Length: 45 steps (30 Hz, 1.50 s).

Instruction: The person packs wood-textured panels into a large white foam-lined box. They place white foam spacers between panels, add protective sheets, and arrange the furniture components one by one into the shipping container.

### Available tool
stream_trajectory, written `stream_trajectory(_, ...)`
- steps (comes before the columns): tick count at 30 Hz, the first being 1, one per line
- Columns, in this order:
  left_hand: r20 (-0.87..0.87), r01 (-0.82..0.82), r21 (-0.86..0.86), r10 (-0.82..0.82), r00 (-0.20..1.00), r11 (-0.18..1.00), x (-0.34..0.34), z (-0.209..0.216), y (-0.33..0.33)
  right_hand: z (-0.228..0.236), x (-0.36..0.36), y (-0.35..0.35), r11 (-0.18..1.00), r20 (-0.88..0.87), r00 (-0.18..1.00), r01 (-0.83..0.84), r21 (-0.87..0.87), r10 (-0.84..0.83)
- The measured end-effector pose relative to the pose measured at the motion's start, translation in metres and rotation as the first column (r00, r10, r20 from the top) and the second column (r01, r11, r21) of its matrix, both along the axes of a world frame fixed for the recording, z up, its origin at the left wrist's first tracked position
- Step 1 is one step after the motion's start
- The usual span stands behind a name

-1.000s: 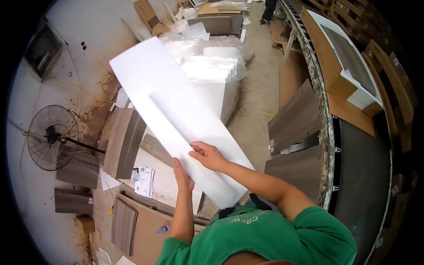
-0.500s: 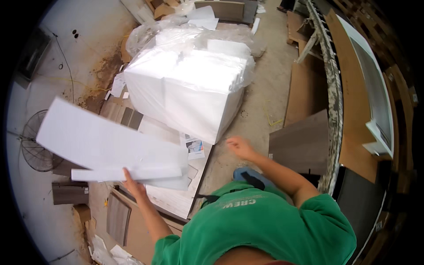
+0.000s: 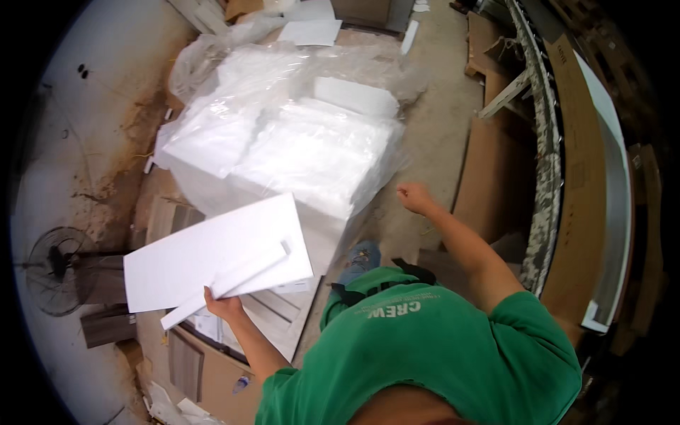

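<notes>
My left hand (image 3: 224, 304) is closed on the edge of a thin white foam sheet (image 3: 205, 244), together with a narrow white foam strip (image 3: 258, 270) lying over it. Both are held up at the left, above a pale wood-look panel (image 3: 287, 319) that they partly cover. Out to the right, my right hand (image 3: 416, 198) is curled into a loose fist with nothing visible in it. Ahead of me stands a big block of stacked white foam sheets (image 3: 312, 159) under loose clear plastic (image 3: 354, 67).
A wire fan (image 3: 58, 270) stands by the stained wall at left, with dark wood-look boards (image 3: 106, 326) near it. A worn conveyor-like rail (image 3: 549, 156) runs along the right, beside cardboard (image 3: 567, 191) and brown panels (image 3: 489, 184). Concrete floor (image 3: 439, 92) lies between stack and rail.
The foam sheet and strip have swung, their right ends now tilted upward and nearer the stack. My right hand has moved right and forward. The view has shifted closer to the stack.
</notes>
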<state>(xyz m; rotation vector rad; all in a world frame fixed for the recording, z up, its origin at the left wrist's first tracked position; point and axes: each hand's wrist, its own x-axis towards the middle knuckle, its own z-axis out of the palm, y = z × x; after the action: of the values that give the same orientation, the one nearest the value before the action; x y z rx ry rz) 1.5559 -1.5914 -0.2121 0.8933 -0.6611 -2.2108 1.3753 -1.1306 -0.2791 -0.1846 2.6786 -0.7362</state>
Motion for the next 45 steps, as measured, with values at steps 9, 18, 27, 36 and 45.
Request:
stream_trajectory(9, 0.138, -0.052, 0.07, 0.042, 0.99, 0.996, -0.148, 0.0, 0.048, 0.001, -0.131, 0.071, 0.989, 0.196, 0.977, 0.058, 0.135, -0.084)
stream_trajectory(18, 0.442, -0.286, 0.0, 0.256, 0.86, 0.958, -0.13, 0.061, 0.152, -0.107, -0.305, 0.033, 0.994, 0.062, 0.997, -0.042, -0.099, 0.048)
stream_trajectory(27, 0.727, -0.343, -0.165, 0.349, 0.591, 0.925, -0.114, 0.104, 0.305, -0.237, -0.347, 0.018, 0.982, 0.348, 0.918, -0.181, -0.057, 0.19)
stream_trajectory(36, 0.766, -0.42, -0.102, 0.34, 0.546, 0.902, -0.144, 0.082, 0.362, -0.229, -0.333, 0.044, 0.996, 0.811, 0.584, -0.087, 0.013, 0.04)
stream_trajectory(45, 0.71, -0.373, -0.071, 0.31, 0.633, 0.925, -0.148, 0.057, 0.355, -0.254, -0.29, 0.069, 0.964, 0.561, 0.785, -0.195, -0.179, 0.263)
